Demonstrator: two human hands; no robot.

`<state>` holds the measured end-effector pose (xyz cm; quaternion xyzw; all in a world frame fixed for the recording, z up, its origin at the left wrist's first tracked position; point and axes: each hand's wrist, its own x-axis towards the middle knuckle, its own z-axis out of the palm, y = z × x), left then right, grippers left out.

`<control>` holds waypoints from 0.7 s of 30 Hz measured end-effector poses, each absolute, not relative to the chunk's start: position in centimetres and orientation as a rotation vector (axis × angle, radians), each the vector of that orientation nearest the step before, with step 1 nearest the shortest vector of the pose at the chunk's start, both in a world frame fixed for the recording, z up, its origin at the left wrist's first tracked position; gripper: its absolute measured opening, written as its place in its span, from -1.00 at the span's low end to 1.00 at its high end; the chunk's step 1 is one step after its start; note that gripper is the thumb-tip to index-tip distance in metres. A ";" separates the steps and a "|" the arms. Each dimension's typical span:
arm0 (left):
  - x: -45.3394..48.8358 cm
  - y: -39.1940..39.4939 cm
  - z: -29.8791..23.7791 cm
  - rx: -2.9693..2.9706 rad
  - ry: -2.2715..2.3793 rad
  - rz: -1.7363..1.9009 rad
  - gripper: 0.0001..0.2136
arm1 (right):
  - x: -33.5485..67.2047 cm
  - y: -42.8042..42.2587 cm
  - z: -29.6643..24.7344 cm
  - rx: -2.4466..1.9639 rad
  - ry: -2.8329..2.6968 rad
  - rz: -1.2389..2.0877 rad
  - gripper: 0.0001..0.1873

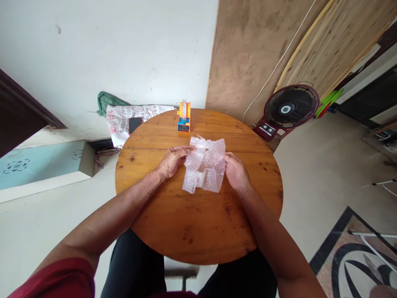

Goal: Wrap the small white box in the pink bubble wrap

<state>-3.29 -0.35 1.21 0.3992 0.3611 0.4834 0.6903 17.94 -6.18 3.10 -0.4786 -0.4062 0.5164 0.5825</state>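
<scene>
A crumpled sheet of clear bubble wrap (207, 165) lies over the middle of a round wooden table (198, 223). My left hand (171, 161) pinches its left edge with fingers closed on the plastic. My right hand (236, 171) grips its right edge, thumb pressed against the wrap. An orange and blue tape dispenser (184, 117) stands upright at the far side of the table, apart from both hands.
A red and black floor fan (290, 108) stands to the right of the table. A printed white sack (130, 120) and a green bag (107, 102) lie against the wall at the back left. Wooden boards lean on the wall behind. A patterned rug (356, 256) covers the floor at right.
</scene>
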 end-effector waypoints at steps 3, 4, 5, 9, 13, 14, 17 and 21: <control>-3.4 -0.6 1.0 1.035 0.781 1.071 -0.76 | 17.8 -6.6 3.1 -1.141 -1.115 1.152 -0.72; -3.4 -0.8 1.0 1.080 0.772 1.066 -0.74 | 17.8 -6.7 3.0 -1.134 -1.174 1.143 -0.69; -3.4 -0.9 1.1 1.119 0.764 1.060 -0.73 | 17.7 -6.9 2.8 -1.131 -1.218 1.136 -0.67; -3.2 -1.4 1.6 1.229 0.758 1.037 -0.68 | 17.5 -6.9 1.8 -1.203 -1.183 1.083 -0.68; -3.1 -1.5 2.0 1.420 0.815 1.196 -0.71 | 17.5 -6.5 1.5 -1.141 -1.002 1.147 -0.66; -3.1 -1.5 2.0 1.487 0.850 1.264 -0.73 | 17.5 -6.4 1.6 -1.127 -0.975 1.185 -0.64; -3.1 -1.6 1.8 1.621 0.894 1.312 -0.76 | 17.3 -6.5 2.3 -1.113 -0.964 1.280 -0.57; -3.1 -1.9 1.9 1.703 0.777 1.111 -0.68 | 16.8 -6.9 3.4 -1.045 -1.030 1.417 -0.50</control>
